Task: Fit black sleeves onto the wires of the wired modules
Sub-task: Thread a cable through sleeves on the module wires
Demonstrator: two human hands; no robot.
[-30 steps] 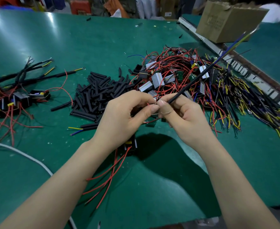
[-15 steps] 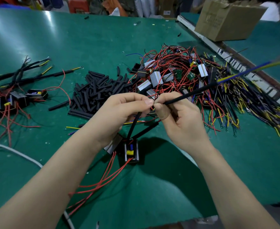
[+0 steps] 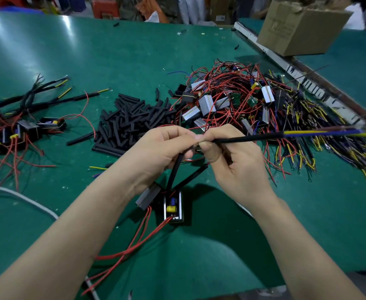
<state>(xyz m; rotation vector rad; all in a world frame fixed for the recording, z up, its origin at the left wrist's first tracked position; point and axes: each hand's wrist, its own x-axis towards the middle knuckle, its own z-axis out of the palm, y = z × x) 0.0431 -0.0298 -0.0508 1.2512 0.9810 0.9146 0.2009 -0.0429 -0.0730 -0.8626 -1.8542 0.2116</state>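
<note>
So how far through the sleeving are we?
Done: a small batch of sleeved modules lies at the far left. In hand: the right hand holds a black sleeve over blue and yellow wires, meeting the left hand above a hanging module. Left: a large tangle of unsleeved modules and a pile of loose sleeves. Most remains.

A green table point(image 3: 117, 61) carries everything. Near its middle lies a heap of loose black sleeves point(image 3: 132, 120). Just right of that heap sits a tangle of wired modules point(image 3: 227, 100) with red leads, and further right yellow and dark wires point(image 3: 329, 135) fan out. Well left of the heap rests a cluster of sleeved modules point(image 3: 20, 124). A cardboard box point(image 3: 301, 27) stands far right of the heap, at the back.
</note>
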